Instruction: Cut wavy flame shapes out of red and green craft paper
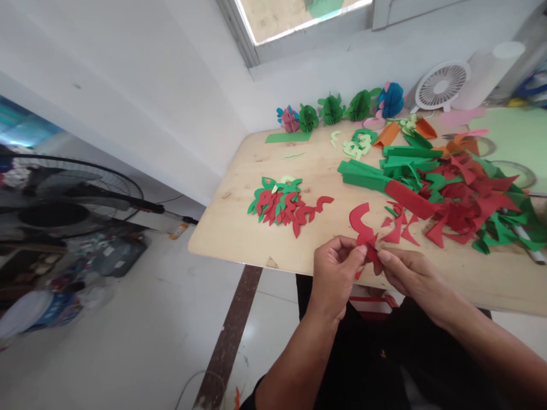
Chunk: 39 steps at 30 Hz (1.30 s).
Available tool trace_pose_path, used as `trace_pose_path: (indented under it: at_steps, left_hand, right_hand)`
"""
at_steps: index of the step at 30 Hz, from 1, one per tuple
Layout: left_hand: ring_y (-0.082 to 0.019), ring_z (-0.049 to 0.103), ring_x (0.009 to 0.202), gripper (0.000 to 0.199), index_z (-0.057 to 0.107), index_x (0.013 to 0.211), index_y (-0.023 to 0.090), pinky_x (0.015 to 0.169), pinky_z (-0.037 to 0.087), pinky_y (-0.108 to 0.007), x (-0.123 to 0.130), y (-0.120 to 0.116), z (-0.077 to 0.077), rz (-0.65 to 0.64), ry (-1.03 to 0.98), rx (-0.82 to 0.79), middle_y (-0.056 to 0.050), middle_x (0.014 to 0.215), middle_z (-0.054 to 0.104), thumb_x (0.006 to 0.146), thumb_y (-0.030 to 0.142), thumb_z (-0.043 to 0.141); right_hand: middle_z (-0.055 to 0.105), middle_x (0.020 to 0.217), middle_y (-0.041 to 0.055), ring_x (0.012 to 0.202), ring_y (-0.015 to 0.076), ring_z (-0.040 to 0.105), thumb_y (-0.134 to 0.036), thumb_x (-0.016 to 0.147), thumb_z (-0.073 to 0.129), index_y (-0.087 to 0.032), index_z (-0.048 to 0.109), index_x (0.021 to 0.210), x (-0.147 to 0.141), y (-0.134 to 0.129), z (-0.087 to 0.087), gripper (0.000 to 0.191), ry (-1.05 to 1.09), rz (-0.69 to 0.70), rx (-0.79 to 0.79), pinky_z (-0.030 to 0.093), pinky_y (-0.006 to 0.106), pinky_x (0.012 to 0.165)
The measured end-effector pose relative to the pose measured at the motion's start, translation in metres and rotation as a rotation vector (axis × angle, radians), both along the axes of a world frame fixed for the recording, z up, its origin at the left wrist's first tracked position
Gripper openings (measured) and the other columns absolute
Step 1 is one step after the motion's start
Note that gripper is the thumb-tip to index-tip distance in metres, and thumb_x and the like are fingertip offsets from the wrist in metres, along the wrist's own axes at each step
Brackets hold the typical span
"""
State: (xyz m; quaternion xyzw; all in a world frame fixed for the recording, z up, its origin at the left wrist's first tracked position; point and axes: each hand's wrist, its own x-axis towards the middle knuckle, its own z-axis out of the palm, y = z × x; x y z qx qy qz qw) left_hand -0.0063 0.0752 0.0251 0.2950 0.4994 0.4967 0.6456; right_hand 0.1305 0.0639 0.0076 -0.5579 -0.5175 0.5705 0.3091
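Observation:
Near the table's front edge, my left hand (335, 273) pinches a red paper cut-out (361, 223) with a curved, wavy outline between thumb and fingers. My right hand (412, 276) is closed at the lower right end of the same cut-out, thumb and fingertips together on the paper. A small dark edge shows between the two hands, too small to make out. Just beyond my right hand lie red paper scraps (400, 225). To the left is a pile of red and green leaf-like cut-outs (277, 202).
A large heap of red (464, 199) and green paper scraps (405, 162) covers the table's right side. Folded paper ornaments (332, 109) stand along the wall beside a small white fan (442, 85). On the floor at left is a black fan (55, 208). The wooden table (231, 228) has a rounded left corner.

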Motion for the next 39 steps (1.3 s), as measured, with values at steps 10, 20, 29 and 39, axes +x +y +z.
trace_pose_path:
  at_steps: [10,20,29,39]
  left_hand:
    - [-0.007,0.053,0.052,0.014,0.059,0.063,0.014,0.059,0.044,-0.021,-0.0013,0.0004,0.0015,-0.01,-0.015,-0.025,0.002,0.053,0.059,0.064,0.021,0.071]
    - [-0.008,0.054,0.052,0.015,0.059,0.065,0.014,0.063,0.047,-0.024,0.0003,-0.0005,-0.0027,0.012,-0.055,-0.037,0.003,0.055,0.06,0.065,0.023,0.071]
    - [-0.009,0.057,0.053,0.014,0.058,0.068,0.015,0.061,0.046,-0.022,0.0036,-0.0001,-0.0007,0.044,-0.08,-0.043,0.002,0.056,0.061,0.067,0.023,0.07]
    - [-0.01,0.059,0.056,0.015,0.058,0.07,0.015,0.062,0.046,-0.023,0.0032,0.0008,-0.0048,0.036,-0.121,-0.056,0.001,0.06,0.063,0.068,0.024,0.07]
  right_hand:
    - [0.028,0.049,-0.0063,0.045,0.0106,0.025,-0.058,0.086,0.04,-0.019,0.052,0.063,0.0001,0.0006,0.0002,0.047,-0.016,0.026,0.012,0.02,0.024,0.042]
    - [0.029,0.05,-0.0059,0.046,0.0109,0.026,-0.057,0.086,0.039,-0.019,0.052,0.064,0.0013,0.0005,0.0027,0.046,-0.06,0.036,0.045,0.022,0.024,0.042]
    - [0.029,0.05,-0.0053,0.045,0.0107,0.026,-0.052,0.087,0.041,-0.019,0.053,0.063,0.0019,0.0033,0.0058,0.043,-0.105,0.025,0.101,0.022,0.024,0.04]
    - [0.031,0.049,-0.005,0.043,0.0112,0.029,-0.045,0.088,0.041,-0.02,0.055,0.064,0.0058,0.007,0.003,0.037,-0.171,0.065,0.159,0.022,0.024,0.04]
